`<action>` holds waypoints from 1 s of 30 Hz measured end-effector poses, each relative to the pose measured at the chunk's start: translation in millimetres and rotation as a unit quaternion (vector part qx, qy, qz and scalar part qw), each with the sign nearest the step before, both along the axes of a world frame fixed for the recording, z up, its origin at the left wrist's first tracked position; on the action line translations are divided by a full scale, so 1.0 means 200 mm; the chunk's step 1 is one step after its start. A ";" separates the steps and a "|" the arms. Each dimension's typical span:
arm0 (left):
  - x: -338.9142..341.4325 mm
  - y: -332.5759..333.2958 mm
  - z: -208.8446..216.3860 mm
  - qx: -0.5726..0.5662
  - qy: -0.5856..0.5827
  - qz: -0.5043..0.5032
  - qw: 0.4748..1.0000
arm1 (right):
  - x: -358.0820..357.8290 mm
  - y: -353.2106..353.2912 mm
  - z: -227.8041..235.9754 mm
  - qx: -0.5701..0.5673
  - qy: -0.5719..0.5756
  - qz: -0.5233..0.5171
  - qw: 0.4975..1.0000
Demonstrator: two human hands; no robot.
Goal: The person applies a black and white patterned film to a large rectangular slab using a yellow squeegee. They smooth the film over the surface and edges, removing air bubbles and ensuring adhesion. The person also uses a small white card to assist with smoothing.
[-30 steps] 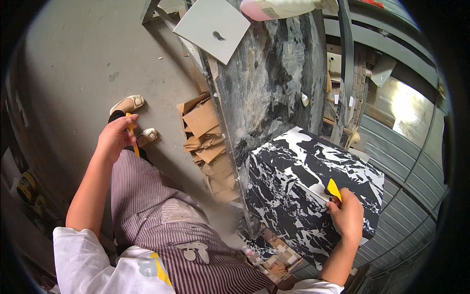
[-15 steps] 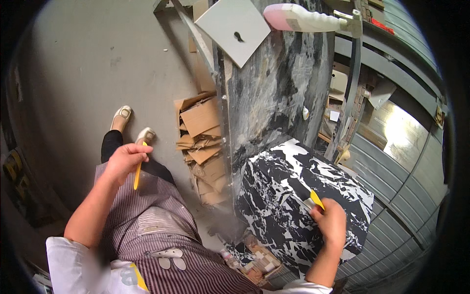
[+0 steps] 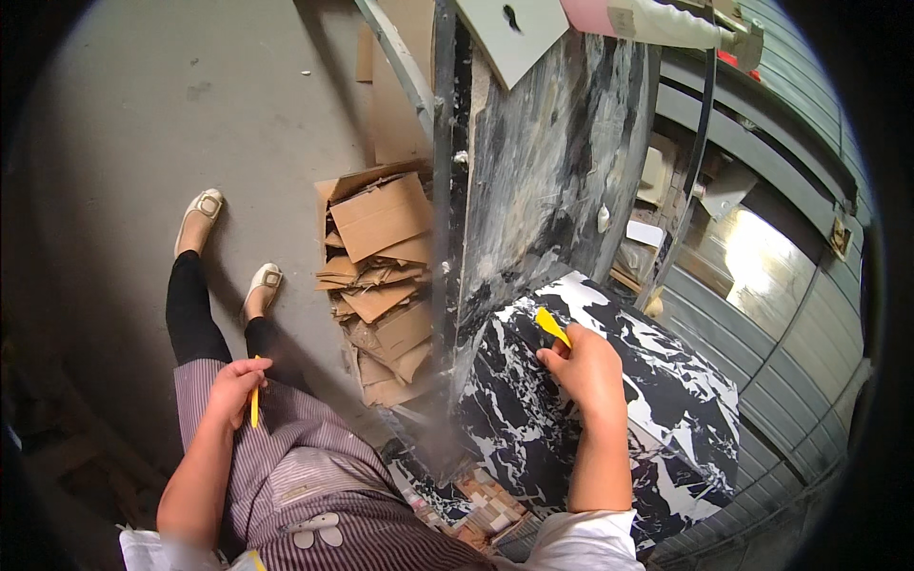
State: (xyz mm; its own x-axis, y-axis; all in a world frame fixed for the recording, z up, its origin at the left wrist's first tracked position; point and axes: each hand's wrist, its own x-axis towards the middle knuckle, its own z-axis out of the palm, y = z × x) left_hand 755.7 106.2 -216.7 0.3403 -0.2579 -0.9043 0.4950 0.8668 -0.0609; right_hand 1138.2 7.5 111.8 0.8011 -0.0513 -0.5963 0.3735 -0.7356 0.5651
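My left hand (image 3: 236,390) is closed on a slim yellow stick-like tool (image 3: 254,411), which hangs point down in front of my striped apron (image 3: 314,457). Over the black-and-white marble-patterned surface (image 3: 681,381) on the right, my right hand (image 3: 590,373) pinches a small flat yellow tool (image 3: 549,325) with a blade-like end. That end points away from me, toward the far left of the patterned surface. Whether it touches the surface I cannot tell. The exact kind of either yellow tool does not show clearly.
A grey streaked upright slab (image 3: 562,162) rises beyond the patterned surface. Against its left side stands a carton (image 3: 381,219) stuffed with folded cardboard. A white tile (image 3: 514,38) and a pink-and-white bottle (image 3: 647,21) are at the top. Metal rails (image 3: 762,124) run along the right.
My right hand has moved left and away from me over the patterned surface, with its yellow tool. My left hand has dropped toward my apron, still holding the yellow stick. The view has shifted too.
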 end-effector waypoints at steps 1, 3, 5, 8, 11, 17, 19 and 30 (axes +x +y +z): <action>-0.02 -0.03 -0.01 -0.008 0.005 0.021 1.000 | 0.00 0.00 -0.04 0.002 -0.003 0.003 1.000; -0.04 -0.10 -0.03 -0.011 0.006 0.031 0.999 | 0.00 0.00 -0.10 0.002 -0.007 0.010 1.000; -0.06 -0.16 -0.06 -0.014 0.005 0.040 0.999 | 0.00 -0.01 -0.17 -0.003 -0.006 0.011 1.000; -0.08 -0.22 -0.10 -0.010 0.005 0.050 0.999 | 0.00 -0.03 -0.27 0.003 -0.008 0.019 1.000; -0.08 -0.25 -0.11 -0.014 0.012 0.059 0.998 | -0.01 -0.03 -0.31 -0.013 -0.006 0.015 1.000; -0.09 -0.29 -0.15 -0.016 -0.001 0.091 0.996 | -0.05 -0.01 0.05 -0.015 -0.052 0.034 0.998; -0.07 -0.28 -0.15 -0.016 -0.002 0.077 0.997 | -0.08 0.00 0.21 -0.018 -0.077 0.033 0.996; -0.05 -0.21 -0.15 -0.007 0.004 0.036 0.999 | -0.16 0.01 0.76 0.002 -0.150 0.023 0.988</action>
